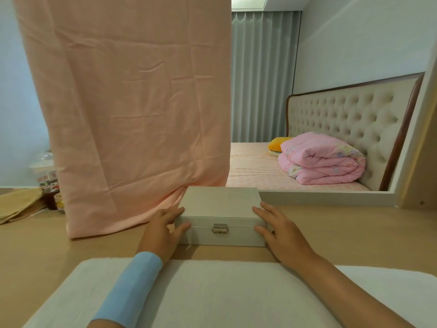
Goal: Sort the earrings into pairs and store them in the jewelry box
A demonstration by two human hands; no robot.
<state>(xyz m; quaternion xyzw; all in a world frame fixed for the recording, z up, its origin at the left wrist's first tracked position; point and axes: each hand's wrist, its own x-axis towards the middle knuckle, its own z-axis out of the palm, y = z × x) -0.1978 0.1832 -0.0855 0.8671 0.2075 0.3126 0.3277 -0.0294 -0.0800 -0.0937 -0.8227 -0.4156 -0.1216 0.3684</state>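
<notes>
Our left hand (163, 230) and right hand (281, 233) lie open and flat against the sides of the shut jewelry box (220, 207).

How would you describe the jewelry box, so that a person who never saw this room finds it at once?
On the wooden desk, just beyond the white towel and beside the hanging pink cloth, the jewelry box sits closed between the left hand and the right hand. It alone is a cream rectangle with a metal clasp in front.

Jewelry box (220, 204) closed, inside hidden; cup (46, 166) half behind pink cloth (132, 102).
</notes>
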